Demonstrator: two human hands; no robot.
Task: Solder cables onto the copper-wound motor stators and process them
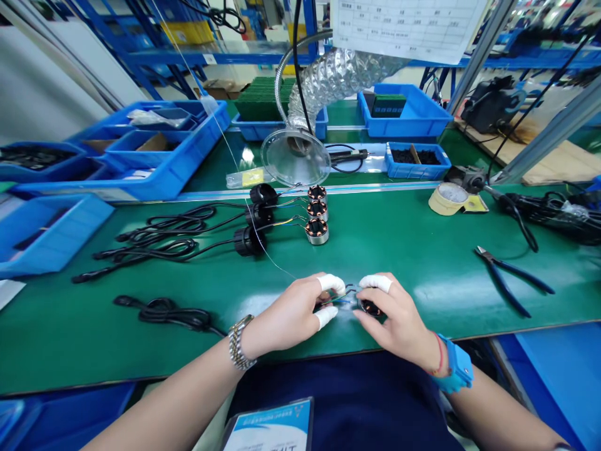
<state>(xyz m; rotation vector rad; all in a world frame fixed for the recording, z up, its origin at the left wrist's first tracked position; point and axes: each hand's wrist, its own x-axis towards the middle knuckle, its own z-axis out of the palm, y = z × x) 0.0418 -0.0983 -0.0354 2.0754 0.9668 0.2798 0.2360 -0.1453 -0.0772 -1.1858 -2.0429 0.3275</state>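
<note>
My left hand point(293, 313) and my right hand point(399, 316) meet near the front edge of the green mat point(422, 250). White finger cots cover a fingertip and thumb on the left and a fingertip on the right. My right hand grips a small motor stator with copper windings point(370, 307). My left hand pinches its thin coloured wires point(342, 298). A black cable point(164, 311) trails off to the left. Three more stators point(317, 213) with black cables and plugs lie further back.
Blue-handled cutters point(509, 279) lie right of my hands. A tape roll point(448, 198) and a soldering iron point(498, 200) sit at the right back. A clear fume hood on a foil duct point(295, 156) stands centre back. Blue bins point(141, 150) line the left and rear.
</note>
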